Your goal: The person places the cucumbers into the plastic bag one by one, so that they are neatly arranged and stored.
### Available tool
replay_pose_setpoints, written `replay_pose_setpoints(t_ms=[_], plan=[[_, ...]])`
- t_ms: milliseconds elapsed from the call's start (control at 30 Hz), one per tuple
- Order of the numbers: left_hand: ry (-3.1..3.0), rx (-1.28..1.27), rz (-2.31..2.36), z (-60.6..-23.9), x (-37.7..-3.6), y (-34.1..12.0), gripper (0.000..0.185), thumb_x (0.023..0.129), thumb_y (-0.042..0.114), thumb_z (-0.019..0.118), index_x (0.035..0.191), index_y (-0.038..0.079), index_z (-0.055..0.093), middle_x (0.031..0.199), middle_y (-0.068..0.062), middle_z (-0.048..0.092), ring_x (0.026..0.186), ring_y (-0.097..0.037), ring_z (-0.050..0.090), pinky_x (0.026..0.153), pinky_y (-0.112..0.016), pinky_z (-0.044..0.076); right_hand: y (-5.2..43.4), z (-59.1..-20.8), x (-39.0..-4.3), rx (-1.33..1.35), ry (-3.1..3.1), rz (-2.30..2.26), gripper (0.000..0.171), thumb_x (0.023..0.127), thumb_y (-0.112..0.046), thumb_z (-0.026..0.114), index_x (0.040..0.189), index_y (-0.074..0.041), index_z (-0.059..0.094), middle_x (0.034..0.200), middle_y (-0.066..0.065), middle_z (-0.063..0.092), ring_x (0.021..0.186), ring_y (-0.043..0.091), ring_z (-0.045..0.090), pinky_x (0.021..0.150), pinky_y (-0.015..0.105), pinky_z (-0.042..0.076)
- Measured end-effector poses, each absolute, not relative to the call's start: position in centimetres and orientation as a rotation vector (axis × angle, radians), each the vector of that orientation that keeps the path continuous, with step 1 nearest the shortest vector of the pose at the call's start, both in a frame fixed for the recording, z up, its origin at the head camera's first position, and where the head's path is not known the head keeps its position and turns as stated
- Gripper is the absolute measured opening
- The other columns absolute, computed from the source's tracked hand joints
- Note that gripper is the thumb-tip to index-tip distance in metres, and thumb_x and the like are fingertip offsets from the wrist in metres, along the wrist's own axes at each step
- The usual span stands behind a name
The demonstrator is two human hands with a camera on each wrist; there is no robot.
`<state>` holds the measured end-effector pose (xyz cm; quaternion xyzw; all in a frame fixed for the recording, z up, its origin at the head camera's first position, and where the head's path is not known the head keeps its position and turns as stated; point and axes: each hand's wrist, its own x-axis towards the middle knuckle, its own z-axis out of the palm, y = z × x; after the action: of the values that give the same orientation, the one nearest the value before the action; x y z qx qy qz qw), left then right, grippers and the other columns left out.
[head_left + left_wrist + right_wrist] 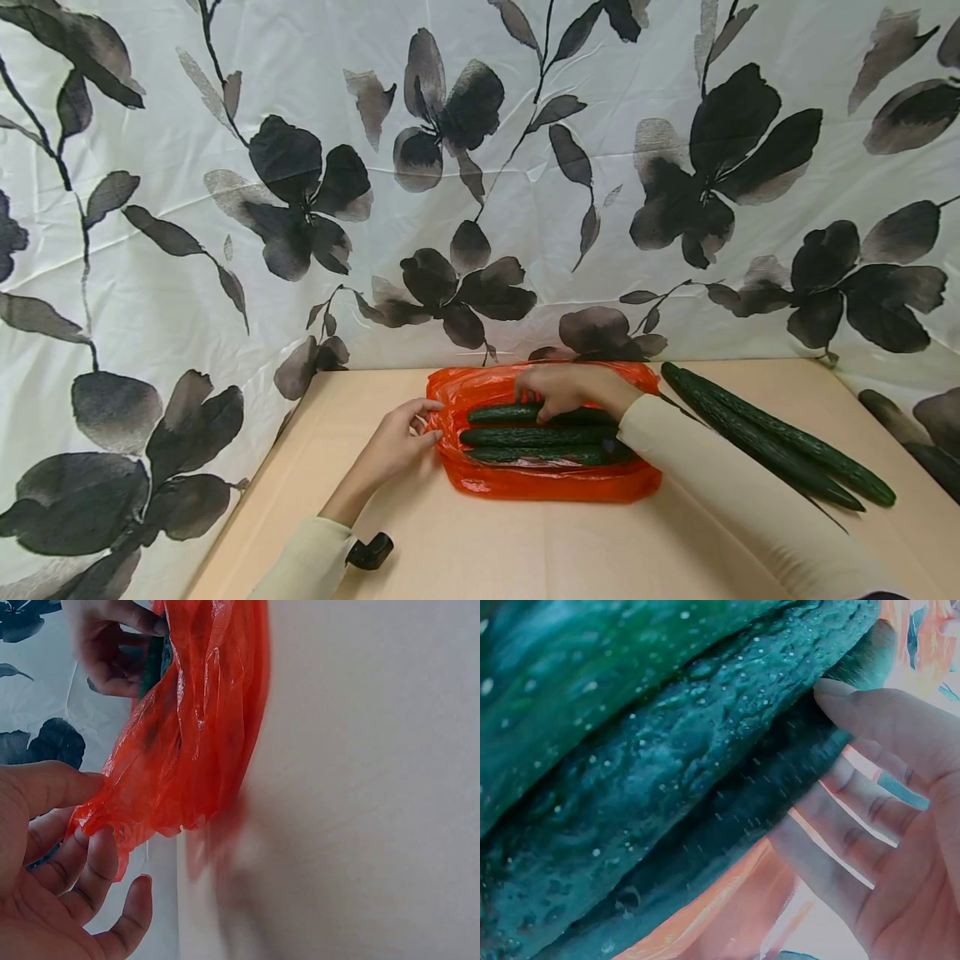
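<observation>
Cucumber [497, 414] gripped in your right hand [566, 390], hold the red bag [543, 486], pinched by your left hand [402, 437], gently taut against snagging.

Behind the left fingers [96, 870], past the bare wrist, begins a pale cream left sleeve [303, 560] with a plain cuff; a small, rounded, glossy black device [370, 552] sits beside it. Behind the right fingers [840, 866] runs a long, matching right sleeve [720, 483], creased farther back from them.
</observation>
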<state>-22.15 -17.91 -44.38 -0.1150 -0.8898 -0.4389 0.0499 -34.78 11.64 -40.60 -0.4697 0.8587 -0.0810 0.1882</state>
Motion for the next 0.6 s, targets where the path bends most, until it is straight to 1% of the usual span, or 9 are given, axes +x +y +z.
replay_pose_setpoints(t_ms=[167,300,433,600], plan=[[-2.708,-0.352,-1.341,-44.5,-22.1,-18.0,0.038,0.085,-0.004,0.075,0.122,0.003,0.068,0.096,-0.005,0.063,0.08,-0.017,0.056,0.067,-0.024,0.047,12.0,-40.8,-35.0,-1.316,2.391,-0.242,0.034,0.09,-0.013,0.075,0.122,-0.009,0.063,0.112,0.002,0.063,0.102,0.02,0.059,0.094,0.039,0.05],[-2.71,-0.354,-1.336,-44.5,-22.0,-18.0,0.039,0.085,-0.003,0.075,0.123,0.003,0.068,0.096,-0.004,0.063,0.079,-0.017,0.056,0.066,-0.024,0.047,12.6,-40.8,-35.2,-1.285,2.369,-0.253,0.03,0.092,-0.013,0.073,0.121,-0.009,0.064,0.114,0.003,0.064,0.104,0.021,0.059,0.095,0.04,0.051],[-2.713,-0.357,-1.331,-44.6,-22.2,-18.0,0.038,0.085,-0.003,0.075,0.122,0.004,0.068,0.096,-0.004,0.063,0.08,-0.017,0.056,0.067,-0.024,0.047,13.0,-40.8,-35.4,-1.306,2.374,-0.203,0.03,0.093,-0.018,0.074,0.121,-0.011,0.066,0.112,0.001,0.066,0.101,0.017,0.061,0.093,0.038,0.052],[-2.72,-0.352,-1.335,-44.7,-22.3,-17.9,0.038,0.086,-0.003,0.075,0.122,0.006,0.068,0.097,-0.003,0.063,0.083,-0.018,0.056,0.07,-0.025,0.047,13.7,-40.9,-35.6,-1.298,2.366,-0.211,0.033,0.093,-0.02,0.074,0.123,-0.011,0.066,0.113,0.002,0.067,0.102,0.019,0.061,0.094,0.04,0.052]])
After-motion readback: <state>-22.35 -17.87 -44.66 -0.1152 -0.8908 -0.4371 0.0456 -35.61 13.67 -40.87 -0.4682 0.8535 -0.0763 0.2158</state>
